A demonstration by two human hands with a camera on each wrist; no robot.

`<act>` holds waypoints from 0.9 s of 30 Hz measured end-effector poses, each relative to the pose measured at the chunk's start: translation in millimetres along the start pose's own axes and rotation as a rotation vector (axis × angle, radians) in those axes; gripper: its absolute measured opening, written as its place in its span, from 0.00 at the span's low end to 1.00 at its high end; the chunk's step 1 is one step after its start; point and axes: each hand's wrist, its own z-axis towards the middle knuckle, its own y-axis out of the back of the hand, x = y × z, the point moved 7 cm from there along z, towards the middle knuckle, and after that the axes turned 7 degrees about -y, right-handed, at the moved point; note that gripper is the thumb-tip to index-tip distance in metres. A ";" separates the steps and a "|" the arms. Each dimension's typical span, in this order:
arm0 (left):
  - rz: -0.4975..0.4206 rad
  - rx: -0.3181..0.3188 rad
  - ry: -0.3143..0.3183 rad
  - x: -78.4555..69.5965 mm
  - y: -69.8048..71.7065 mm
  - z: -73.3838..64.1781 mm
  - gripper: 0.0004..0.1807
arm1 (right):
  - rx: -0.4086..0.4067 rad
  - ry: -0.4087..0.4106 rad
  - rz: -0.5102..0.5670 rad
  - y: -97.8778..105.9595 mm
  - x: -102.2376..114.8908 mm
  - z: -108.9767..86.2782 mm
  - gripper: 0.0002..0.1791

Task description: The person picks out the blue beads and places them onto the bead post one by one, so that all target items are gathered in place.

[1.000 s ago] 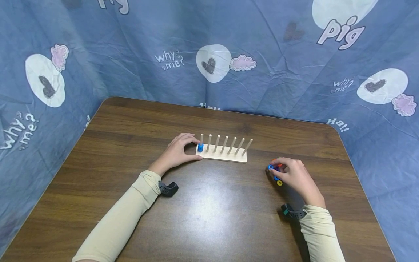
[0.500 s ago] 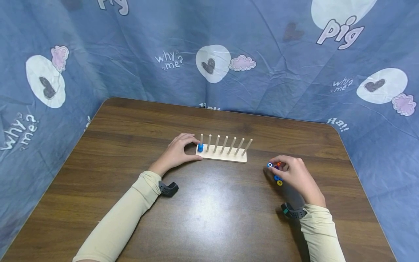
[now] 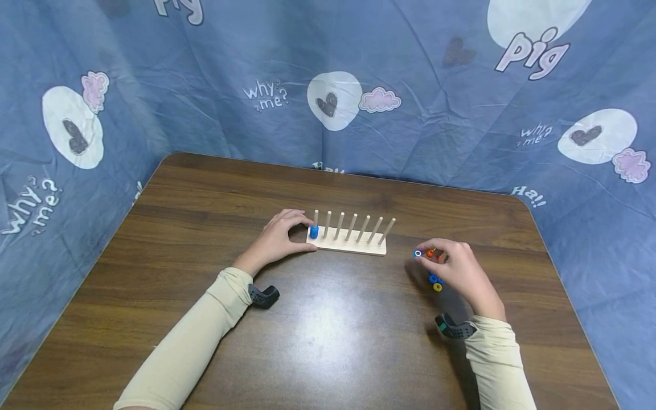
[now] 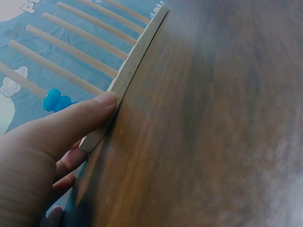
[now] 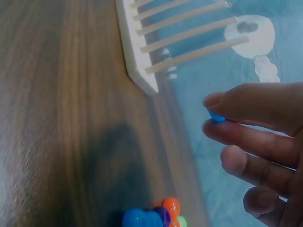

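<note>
A pale wooden base (image 3: 348, 244) with a row of several upright pegs stands mid-table. Blue beads (image 3: 314, 232) are stacked on its leftmost peg; the left wrist view shows these blue beads (image 4: 53, 100) too. My left hand (image 3: 279, 236) grips the left end of the base, thumb along the front edge and fingers behind. To the right of the base, my right hand (image 3: 456, 266) pinches one blue bead (image 3: 417, 254) between thumb and index finger, raised above the table. In the right wrist view, only a sliver of that bead (image 5: 217, 117) shows between the fingertips.
Loose beads lie under and beside the right hand: blue beads (image 3: 434, 279), a yellow bead (image 3: 438, 287) and orange beads (image 3: 430, 253). Purple (image 5: 163, 216) and green (image 5: 182, 221) ones appear in the right wrist view. A blue printed cloth (image 3: 225, 114) hangs behind the wooden table (image 3: 328, 330).
My right hand has lifted the pinched blue bead and moved slightly left and away, uncovering more of the orange beads. The left hand and the base have stayed in place.
</note>
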 end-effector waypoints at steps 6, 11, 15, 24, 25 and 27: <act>-0.006 0.001 0.003 1.5 -0.8 0.4 0.31 | -0.018 0.051 0.002 -0.8 10.1 6.4 0.08; -0.006 0.002 0.001 1.7 -1.1 0.5 0.31 | -0.019 0.060 0.031 -1.5 18.8 10.1 0.07; -0.001 0.006 -0.006 2.6 -2.6 0.7 0.31 | -0.010 0.061 0.048 -1.7 26.4 12.3 0.07; -0.002 0.007 0.001 3.6 -2.7 0.6 0.31 | -0.026 0.087 0.079 -1.4 44.7 22.6 0.06; -0.001 0.008 0.002 3.4 -2.7 0.7 0.31 | -0.027 0.087 0.086 -1.2 46.7 23.4 0.06; 0.000 0.010 0.003 3.2 -2.9 0.9 0.31 | -0.030 0.092 0.096 -1.8 50.4 24.8 0.06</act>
